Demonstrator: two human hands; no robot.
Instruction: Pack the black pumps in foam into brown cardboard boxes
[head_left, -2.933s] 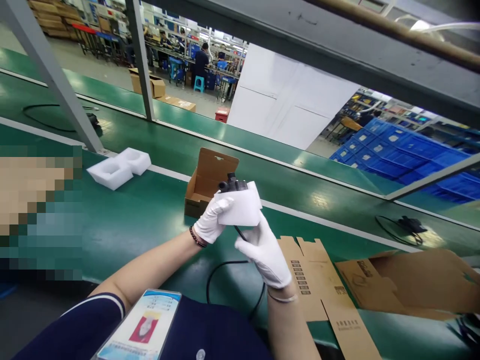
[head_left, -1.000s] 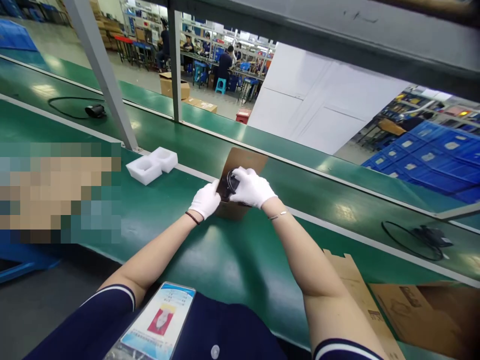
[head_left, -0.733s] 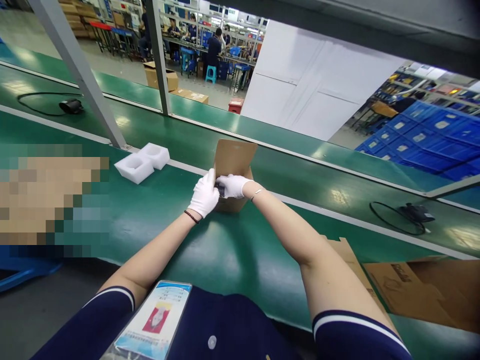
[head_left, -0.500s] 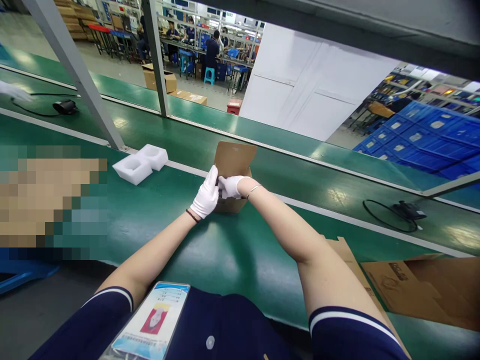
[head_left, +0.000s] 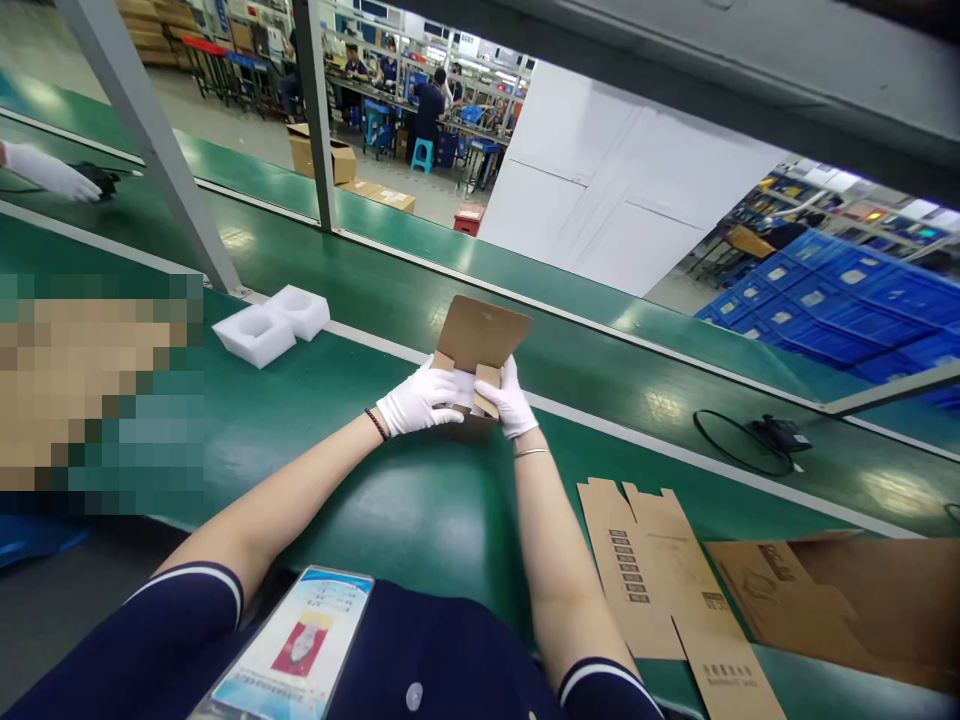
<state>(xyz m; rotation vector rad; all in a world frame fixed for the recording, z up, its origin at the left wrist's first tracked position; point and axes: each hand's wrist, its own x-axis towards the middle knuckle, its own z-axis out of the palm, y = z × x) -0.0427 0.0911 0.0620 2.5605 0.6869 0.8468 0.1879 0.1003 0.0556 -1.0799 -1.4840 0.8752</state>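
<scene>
A small brown cardboard box (head_left: pixel 484 335) stands on the green work surface with its lid raised at the back. Between its two side flaps something white shows inside; I cannot make out what it is. My left hand (head_left: pixel 420 400), in a white glove, grips the box's left side, its fingers over the left flap. On the opposite side my right hand (head_left: pixel 514 404), also gloved, holds the right side, with its thumb by the folded-in right flap. The hands and flaps hide much of the box's front and its contents.
White foam blocks (head_left: pixel 255 335) with round hollows lie to the left. Flattened cartons (head_left: pixel 660 580) lie at right. On the green belt (head_left: pixel 600 370) behind is a black corded device (head_left: pixel 781 434). Another person's gloved hand (head_left: pixel 56 172) touches a black item at far left. Metal posts (head_left: pixel 154 150) rise beyond.
My right hand has come out of the box and moved to its right side. My left hand has shifted lower on the left side. The side flaps now show bent inward.
</scene>
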